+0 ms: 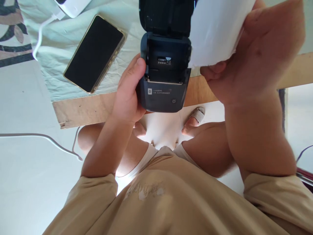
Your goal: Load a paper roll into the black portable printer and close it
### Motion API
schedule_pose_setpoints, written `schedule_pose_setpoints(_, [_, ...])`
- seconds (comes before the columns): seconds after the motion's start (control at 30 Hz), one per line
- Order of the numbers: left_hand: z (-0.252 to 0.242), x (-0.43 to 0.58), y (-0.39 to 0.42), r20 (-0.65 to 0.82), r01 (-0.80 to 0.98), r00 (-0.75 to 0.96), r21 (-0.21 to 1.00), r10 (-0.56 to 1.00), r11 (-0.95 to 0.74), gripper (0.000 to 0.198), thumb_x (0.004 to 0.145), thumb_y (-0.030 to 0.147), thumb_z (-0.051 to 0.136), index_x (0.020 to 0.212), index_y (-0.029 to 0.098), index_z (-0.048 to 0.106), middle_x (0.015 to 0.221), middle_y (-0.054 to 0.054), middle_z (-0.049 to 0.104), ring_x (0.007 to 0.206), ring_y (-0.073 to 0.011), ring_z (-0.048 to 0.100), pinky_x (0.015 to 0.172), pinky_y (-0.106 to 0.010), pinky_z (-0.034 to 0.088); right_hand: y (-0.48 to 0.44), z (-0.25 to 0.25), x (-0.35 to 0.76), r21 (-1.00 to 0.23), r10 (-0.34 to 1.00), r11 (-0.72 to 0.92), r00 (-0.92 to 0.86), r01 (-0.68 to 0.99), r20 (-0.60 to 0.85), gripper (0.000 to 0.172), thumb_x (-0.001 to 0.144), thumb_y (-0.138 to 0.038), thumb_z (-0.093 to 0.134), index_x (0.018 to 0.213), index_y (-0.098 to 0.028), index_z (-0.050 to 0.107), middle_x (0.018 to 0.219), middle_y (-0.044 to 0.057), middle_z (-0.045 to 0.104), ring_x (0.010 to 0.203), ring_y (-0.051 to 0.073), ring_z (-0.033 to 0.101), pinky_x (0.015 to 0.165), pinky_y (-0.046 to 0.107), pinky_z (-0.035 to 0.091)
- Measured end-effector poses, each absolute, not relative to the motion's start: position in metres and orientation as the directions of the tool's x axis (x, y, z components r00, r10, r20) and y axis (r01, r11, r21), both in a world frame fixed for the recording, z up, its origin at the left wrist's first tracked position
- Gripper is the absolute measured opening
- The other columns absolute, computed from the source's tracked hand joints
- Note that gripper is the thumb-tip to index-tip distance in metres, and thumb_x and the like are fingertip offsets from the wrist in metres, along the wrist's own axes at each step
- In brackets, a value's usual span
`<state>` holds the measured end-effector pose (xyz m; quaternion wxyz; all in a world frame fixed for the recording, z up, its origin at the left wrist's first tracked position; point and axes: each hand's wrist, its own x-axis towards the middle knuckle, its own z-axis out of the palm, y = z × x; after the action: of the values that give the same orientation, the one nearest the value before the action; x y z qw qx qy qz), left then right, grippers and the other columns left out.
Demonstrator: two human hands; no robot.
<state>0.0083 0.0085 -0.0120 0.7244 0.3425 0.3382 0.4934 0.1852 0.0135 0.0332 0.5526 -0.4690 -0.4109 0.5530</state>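
A dark portable label printer (162,94) is in my left hand (129,89), with the thumb along its left side. Its black lid (167,18) is swung up, and a small printed label with a square code shows inside the bare paper bay. In my right hand (256,58), fingers curl around a white, paper-like piece (217,31). This piece is close to the printer's right side and overlaps the lid's edge in view. Its upper end is cut off by the frame, and whether it is a roll or a folded sheet I cannot tell.
A phone (94,54) with a dark screen lies on the pale green cloth (56,78) at left. Above it, a white device (74,6) has a white cable (41,32) plugged in. The wooden table edge (83,112) runs above my knees. Another white cable (44,135) hangs at left.
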Motion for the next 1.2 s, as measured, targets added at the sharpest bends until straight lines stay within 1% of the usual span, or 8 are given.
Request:
schedule_pose_setpoints(0.07, [-0.012,0.006,0.009,-0.178,-0.467,0.306,0.828,0.935,0.310,0.025,0.085,0.046,0.051,0.088,0.025,0.064,0.090,-0.004,0.070,0.105,-0.0263,0.063,0.078,-0.035,0.054,0.016,0.031,0.186,-0.961,0.980,-0.141,0.104,-0.237,-0.170,0.035,0.048,-0.036,0.058,0.077,-0.022,0.044,0.069,-0.001,0.041,0.049,0.006,0.039,0.035,0.024,0.019])
schedule_pose_setpoints(0.13, [-0.011,0.005,0.009,-0.184,-0.452,0.328,0.831,0.927,0.325,0.025,0.084,0.047,0.052,0.088,0.025,0.064,0.091,-0.004,0.070,0.105,-0.0270,0.063,0.075,-0.035,0.054,0.016,0.027,0.184,-0.966,0.966,-0.132,0.191,-0.224,-0.176,0.032,0.051,-0.035,0.060,0.077,-0.022,0.045,0.072,-0.001,0.046,0.051,0.006,0.040,0.037,0.024,0.023])
schedule_pose_setpoints(0.33, [-0.008,0.008,0.010,-0.149,-0.516,0.315,0.802,0.937,0.301,0.018,0.083,0.042,0.055,0.083,0.025,0.062,0.086,-0.003,0.069,0.103,-0.0260,0.064,0.075,-0.035,0.054,0.011,0.011,0.182,-0.987,0.955,0.123,0.257,0.100,0.145,0.015,0.067,-0.025,0.062,0.072,-0.021,0.048,0.063,-0.002,0.045,0.050,0.009,0.046,0.038,0.025,0.029])
schedule_pose_setpoints(0.47, [-0.008,0.009,0.010,-0.147,-0.524,0.336,0.792,0.930,0.315,0.017,0.085,0.041,0.054,0.084,0.026,0.062,0.081,-0.004,0.069,0.103,-0.0260,0.064,0.078,-0.037,0.053,0.011,0.011,0.186,-0.882,0.951,0.196,0.137,0.428,0.278,0.021,0.074,-0.025,0.061,0.068,-0.019,0.042,0.071,0.000,0.045,0.065,0.008,0.043,0.060,0.027,0.036])
schedule_pose_setpoints(0.57, [-0.008,0.009,0.010,-0.153,-0.511,0.325,0.802,0.933,0.309,0.017,0.084,0.042,0.054,0.086,0.028,0.064,0.079,-0.003,0.069,0.102,-0.0260,0.065,0.075,-0.037,0.054,0.010,0.015,0.188,-0.780,0.958,0.196,0.055,0.594,0.282,0.023,0.077,-0.029,0.058,0.071,-0.020,0.039,0.076,0.001,0.046,0.072,0.010,0.042,0.072,0.029,0.035])
schedule_pose_setpoints(0.83, [-0.006,0.011,0.009,-0.198,-0.444,0.318,0.833,0.927,0.330,0.018,0.080,0.047,0.054,0.081,0.034,0.065,0.081,-0.002,0.069,0.102,-0.0282,0.066,0.066,-0.039,0.055,0.009,0.013,0.191,-0.703,0.964,0.124,0.082,0.700,0.253,0.028,0.080,-0.040,0.056,0.076,-0.021,0.037,0.079,0.001,0.050,0.072,0.010,0.043,0.071,0.030,0.035])
schedule_pose_setpoints(1.0, [-0.004,0.008,0.009,-0.180,-0.435,0.326,0.843,0.928,0.316,0.022,0.082,0.047,0.050,0.088,0.035,0.067,0.088,-0.001,0.070,0.105,-0.0284,0.065,0.070,-0.041,0.056,0.007,0.010,0.192,-0.697,0.972,0.128,0.050,0.705,0.229,0.031,0.085,-0.044,0.051,0.073,-0.019,0.035,0.073,-0.001,0.050,0.068,0.009,0.044,0.065,0.028,0.032])
schedule_pose_setpoints(1.2, [-0.004,0.008,0.008,-0.218,-0.411,0.330,0.843,0.918,0.348,0.024,0.082,0.048,0.050,0.095,0.035,0.066,0.084,-0.002,0.071,0.110,-0.0295,0.062,0.079,-0.044,0.055,0.010,0.007,0.195,-0.633,0.961,0.141,0.050,0.761,0.274,0.030,0.085,-0.050,0.050,0.083,-0.022,0.041,0.082,0.001,0.055,0.073,0.011,0.047,0.071,0.030,0.035])
